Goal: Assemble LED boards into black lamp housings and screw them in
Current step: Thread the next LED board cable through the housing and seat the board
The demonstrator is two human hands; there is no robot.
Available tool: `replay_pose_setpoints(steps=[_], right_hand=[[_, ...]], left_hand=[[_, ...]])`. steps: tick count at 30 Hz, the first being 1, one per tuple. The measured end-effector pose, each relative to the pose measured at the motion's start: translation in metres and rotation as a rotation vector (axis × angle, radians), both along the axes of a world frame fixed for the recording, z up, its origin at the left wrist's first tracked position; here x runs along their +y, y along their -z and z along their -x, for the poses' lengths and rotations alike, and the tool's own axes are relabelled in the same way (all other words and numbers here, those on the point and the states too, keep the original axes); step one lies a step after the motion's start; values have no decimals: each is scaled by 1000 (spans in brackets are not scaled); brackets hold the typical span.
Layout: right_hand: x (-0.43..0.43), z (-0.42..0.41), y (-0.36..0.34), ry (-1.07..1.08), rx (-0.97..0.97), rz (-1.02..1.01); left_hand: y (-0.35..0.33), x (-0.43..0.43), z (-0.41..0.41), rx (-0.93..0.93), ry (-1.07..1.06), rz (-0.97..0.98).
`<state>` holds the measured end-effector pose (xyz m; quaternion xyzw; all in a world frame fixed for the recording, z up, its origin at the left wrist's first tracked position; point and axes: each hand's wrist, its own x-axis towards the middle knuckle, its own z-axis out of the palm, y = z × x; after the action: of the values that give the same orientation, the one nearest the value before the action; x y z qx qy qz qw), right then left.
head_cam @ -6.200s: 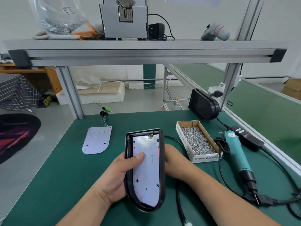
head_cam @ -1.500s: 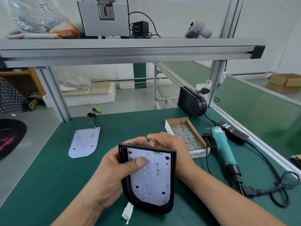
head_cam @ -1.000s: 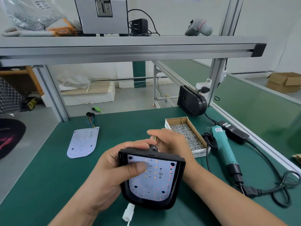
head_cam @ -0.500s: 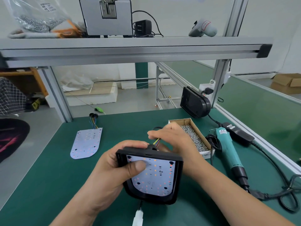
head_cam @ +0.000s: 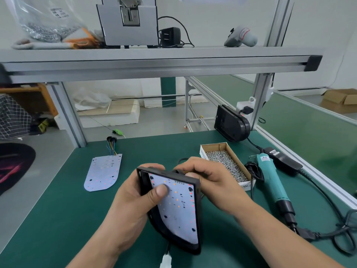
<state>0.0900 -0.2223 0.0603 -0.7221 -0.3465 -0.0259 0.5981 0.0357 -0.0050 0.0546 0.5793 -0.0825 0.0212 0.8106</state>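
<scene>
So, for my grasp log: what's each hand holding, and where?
Left hand grips the black housing by its left edge, thumb on the LED board. Right hand grips its top edge.

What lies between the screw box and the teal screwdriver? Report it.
Head view: a bunched loop of black cable lies between the screw box and the teal screwdriver.

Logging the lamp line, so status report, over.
Left grip holds housing, thumb pressing board. Right grip pinches wires at top edge. Screw holes look empty. Screwdriver lies apart, right side.
</scene>
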Motion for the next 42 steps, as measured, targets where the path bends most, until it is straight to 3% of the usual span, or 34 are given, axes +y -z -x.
replay_pose_setpoints(steps=[8, 21, 32, 42], right_hand=[[7, 4, 4, 49, 0, -64], [13, 5, 8, 0, 133, -248], [21, 0, 7, -26, 157, -237], [21, 4, 10, 75, 113, -124]], left_hand=[[10, -1, -2, 112, 108, 187], [18, -7, -5, 129, 241, 233], [31, -6, -11, 246, 214, 313], [12, -14, -1, 310, 233, 430]])
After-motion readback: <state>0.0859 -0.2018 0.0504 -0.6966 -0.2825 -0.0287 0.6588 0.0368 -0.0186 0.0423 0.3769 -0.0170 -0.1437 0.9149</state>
